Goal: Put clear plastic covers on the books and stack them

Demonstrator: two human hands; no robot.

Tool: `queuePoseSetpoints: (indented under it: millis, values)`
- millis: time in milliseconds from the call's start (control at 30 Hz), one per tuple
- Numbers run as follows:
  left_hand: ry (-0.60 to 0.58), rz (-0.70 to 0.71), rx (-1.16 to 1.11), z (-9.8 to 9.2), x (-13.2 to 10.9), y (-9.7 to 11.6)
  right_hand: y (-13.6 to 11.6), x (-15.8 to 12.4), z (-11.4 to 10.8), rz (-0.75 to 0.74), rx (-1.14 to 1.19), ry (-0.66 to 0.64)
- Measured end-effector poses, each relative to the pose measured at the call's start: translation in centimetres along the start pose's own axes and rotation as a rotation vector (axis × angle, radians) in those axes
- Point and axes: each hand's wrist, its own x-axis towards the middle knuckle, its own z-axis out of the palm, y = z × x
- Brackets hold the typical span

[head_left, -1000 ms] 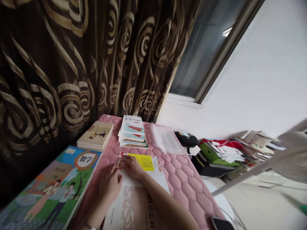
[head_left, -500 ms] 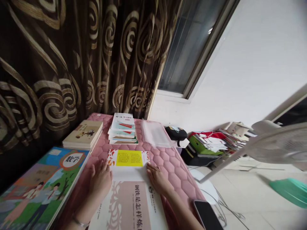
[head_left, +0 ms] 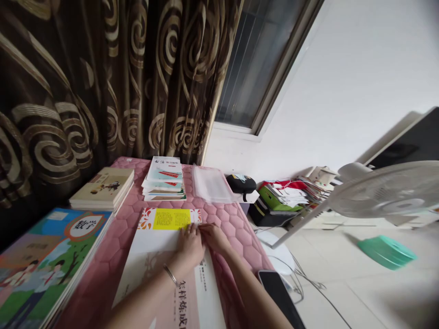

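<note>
A large book (head_left: 154, 256) with a white and pink cover lies on a pink quilted mat (head_left: 236, 233), and a yellow-labelled cover panel (head_left: 171, 219) shows at its far end. My left hand (head_left: 190, 244), with a thin bracelet (head_left: 169, 274) on its wrist, rests on the book's white cover. My right hand (head_left: 214, 238) lies at the book's right edge, with its fingertips touching those of my left hand. The hands hide part of the cover, and I cannot tell whether their fingers grip its edge.
Beyond the mat lie a stack of calligraphy workbooks (head_left: 163, 180), a clear plastic bag (head_left: 209, 185) and a black pouch (head_left: 240, 183). A maths textbook (head_left: 58, 260) lies left, a black phone (head_left: 278, 294) lower right. A white fan (head_left: 387, 192) stands right, above a tiled floor.
My hands have moved from opposite sides of the book to meet near its right edge. The whole scene has shifted left and slightly up in view.
</note>
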Motion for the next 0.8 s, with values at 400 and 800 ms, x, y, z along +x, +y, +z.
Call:
queuePoseSetpoints:
  millis: [400, 800]
  values:
    - [0.054, 0.003, -0.062, 0.5, -0.5, -0.4, 2.0, 5.3, 1.0, 0.406, -0.129, 0.133]
    - [0.044, -0.004, -0.076, 0.1, -0.7, -0.5, 1.3, 8.0, 1.3, 0.505, -0.198, 0.19]
